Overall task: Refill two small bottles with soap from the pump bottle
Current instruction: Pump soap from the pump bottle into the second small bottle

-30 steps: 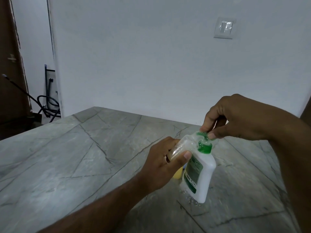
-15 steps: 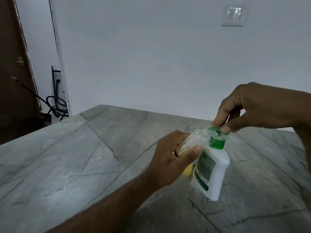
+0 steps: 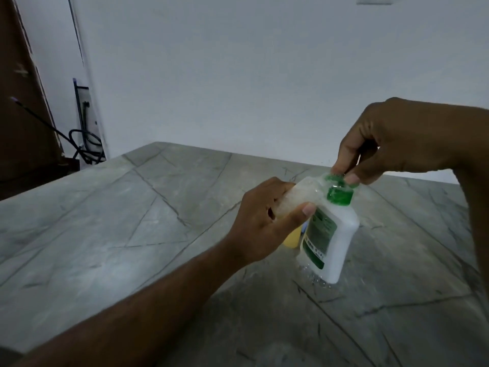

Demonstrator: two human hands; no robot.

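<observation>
Soap transfer at the pump bottle, which stands on the stone counter.

Right hand pinches its green pump head; left hand grips a clear small bottle tilted against the nozzle, a yellowish object just behind. Small bottle looks light, thin-walled, squashable, probably slippery: hold mid-body, gently.

No wording can be read anywhere in the frame. The only printed matter is a green-and-white label on the front of the white pump bottle, standing tilted on the grey counter; its lines of text and a round emblem near the top are too blurred to make out. The brand cannot be told.
</observation>
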